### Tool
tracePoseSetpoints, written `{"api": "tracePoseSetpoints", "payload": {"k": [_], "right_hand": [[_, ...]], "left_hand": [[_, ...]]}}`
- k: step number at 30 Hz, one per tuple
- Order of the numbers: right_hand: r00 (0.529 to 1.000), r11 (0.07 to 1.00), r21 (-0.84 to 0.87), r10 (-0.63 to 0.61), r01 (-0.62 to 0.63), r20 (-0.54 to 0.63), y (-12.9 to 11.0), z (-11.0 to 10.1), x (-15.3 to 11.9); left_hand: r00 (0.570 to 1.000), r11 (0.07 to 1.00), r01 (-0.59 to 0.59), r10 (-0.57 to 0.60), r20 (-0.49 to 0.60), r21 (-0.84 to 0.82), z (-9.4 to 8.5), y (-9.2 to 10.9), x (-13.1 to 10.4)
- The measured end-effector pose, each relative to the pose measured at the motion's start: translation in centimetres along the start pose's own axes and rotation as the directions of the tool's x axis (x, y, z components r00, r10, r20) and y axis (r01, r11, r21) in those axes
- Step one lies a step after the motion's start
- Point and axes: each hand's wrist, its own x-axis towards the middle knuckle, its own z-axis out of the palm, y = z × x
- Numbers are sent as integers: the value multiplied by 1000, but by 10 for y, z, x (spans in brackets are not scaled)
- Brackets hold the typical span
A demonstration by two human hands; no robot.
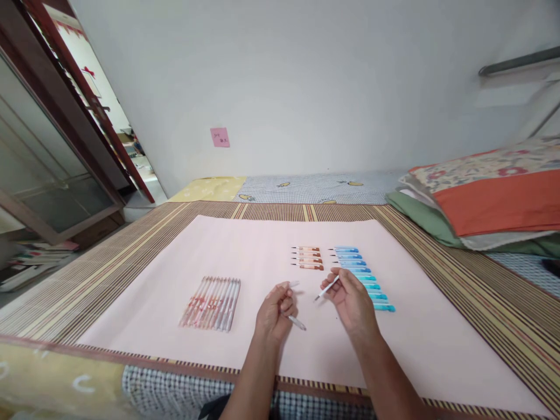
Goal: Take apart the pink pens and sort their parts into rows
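Left hand: my left hand (275,306) has its fingers curled shut round a slim clear-and-grey plastic pen (296,322), over the smooth pale pink sheet (144,309)
Right hand: my right hand (349,291) pinches a thin white stick with a dark tip (326,289)
Elbow room: tight on the right, row of blue-and-teal plastic pens (371,286) just beside that hand; wide stretch of pink between my left hand and the flat row of clear, pinkish pens (212,303)
Near edge: my forearms (259,373) cross it
Surface: sheet's on a brown-and-cream striped mat (118,265); four short brown-and-peach pens (310,260) lie beyond my hands
Room: white wall (284,76), pink sticky note (220,137)
Can't make out: the note's writing, the stick's gripped end, or whether the pale bit above my left fingers is the same pen
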Motion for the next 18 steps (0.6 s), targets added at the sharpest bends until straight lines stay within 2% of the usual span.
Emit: {"api": "tracePoseSetpoints", "payload": {"k": [3, 5, 8, 11, 14, 18], "right_hand": [[997, 976, -204, -67, 73, 37, -6, 8, -6], [984, 895, -412, -134, 173, 121, -10, 14, -11], [914, 684, -620, -190, 384, 358, -12, 21, -17], [844, 463, -722, -129, 515, 520, -7, 23, -20], [826, 263, -789, -59, 555, 561, -1, 20, -22], [822, 91, -817, -22, 569, 569, 0, 13, -17]], "left_hand": [[1000, 1000, 9, -9, 16, 30, 0, -1, 0], [1000, 999, 10, -11, 16, 48, 0, -2, 1], [1000, 998, 11, -12, 5, 64, 0, -4, 1], [1000, 998, 28, -28, -7, 63, 0, -7, 2], [999, 997, 46, -45, -14, 57, 1, -10, 2], [998, 996, 62, -62, 4, 59, 1, -15, 1]]}}
